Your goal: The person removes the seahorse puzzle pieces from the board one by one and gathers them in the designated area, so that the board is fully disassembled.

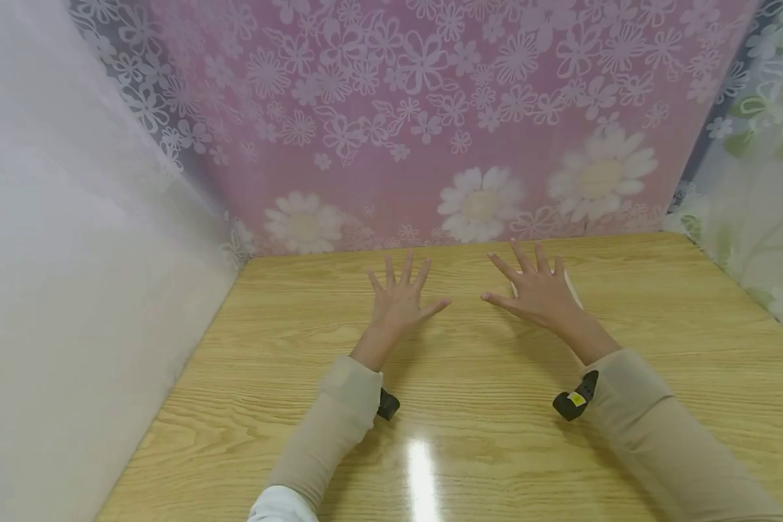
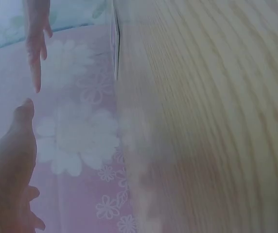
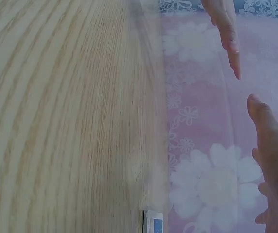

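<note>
Pink floral backdrop meets wooden tabletop; above it, hands hover apart, fingers spread.

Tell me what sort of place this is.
Probably a screened-off work booth: a wood-grain tabletop, a pink floral backdrop at its far edge, and pale panels on both sides.

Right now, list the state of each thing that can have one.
Left grip: fingers spread, raised above the table, holding nothing.
Right grip: fingers spread, raised, holding nothing.
White flat object: lying on the table, partly hidden; open or closed, unclear.
Black wrist devices: worn at the cuffs.
Table: lit, one bright reflection.
</note>
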`<state>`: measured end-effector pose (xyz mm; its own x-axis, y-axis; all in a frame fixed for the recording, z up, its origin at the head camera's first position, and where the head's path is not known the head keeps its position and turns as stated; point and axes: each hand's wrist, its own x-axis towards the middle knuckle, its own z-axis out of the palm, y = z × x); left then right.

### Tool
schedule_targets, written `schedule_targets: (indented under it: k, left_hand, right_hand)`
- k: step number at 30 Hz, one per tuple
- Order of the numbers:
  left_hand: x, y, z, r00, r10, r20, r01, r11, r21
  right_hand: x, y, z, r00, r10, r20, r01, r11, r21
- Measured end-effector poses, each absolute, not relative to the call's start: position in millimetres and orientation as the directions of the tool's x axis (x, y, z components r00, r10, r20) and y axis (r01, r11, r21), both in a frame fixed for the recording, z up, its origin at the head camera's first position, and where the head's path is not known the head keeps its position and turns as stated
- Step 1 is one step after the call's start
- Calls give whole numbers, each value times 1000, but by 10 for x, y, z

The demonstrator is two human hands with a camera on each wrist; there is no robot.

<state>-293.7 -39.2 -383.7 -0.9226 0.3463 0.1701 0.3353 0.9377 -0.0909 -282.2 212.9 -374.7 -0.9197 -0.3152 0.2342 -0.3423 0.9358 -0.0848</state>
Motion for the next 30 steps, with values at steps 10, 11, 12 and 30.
schedule_targets:
  k: [10,11,12,30]
  left_hand:
    - [-2905,-211,-3828,-920,347,181,342,938,-60]
    - [-2899,-185,-3826,-919,350,180,346,937,-57]
    - [-2894,-157,-3829,-918,352,180,348,936,-55]
    - [-2844,545,-3948,-921,357,158,360,933,-6]
  right_hand:
    - [-2779,2332,-3763,-928,-292,230,-323,940,-110]
    - [-2774,2355,-3768,-929,-290,229,-321,940,-112]
    - [-2768,2378,-3777,-929,-288,232,-320,941,-114]
    - [-2711,2843,-4053,-950,-225,215,-261,952,-158]
